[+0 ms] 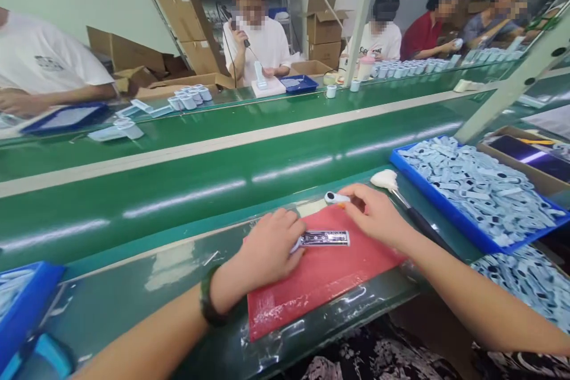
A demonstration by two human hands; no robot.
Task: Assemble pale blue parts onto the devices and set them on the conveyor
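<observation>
Over a red mat (320,273) taped to the bench, my left hand (274,243) is closed round the left end of a flat device with a dark, clear-looking face (326,238). My right hand (371,211) pinches a small light-blue part with a black oval (337,198) at the mat's upper edge. The two pieces are apart. A dark bracelet (209,297) circles my left wrist.
A blue tray (449,214) heaped with light-blue parts stands at the right, more parts beneath it. A dark-handled tool with a white wrapped end (423,222) lies beside my right hand. Another blue tray (42,285) is at far left. Several people sit beyond the green conveyor (191,172).
</observation>
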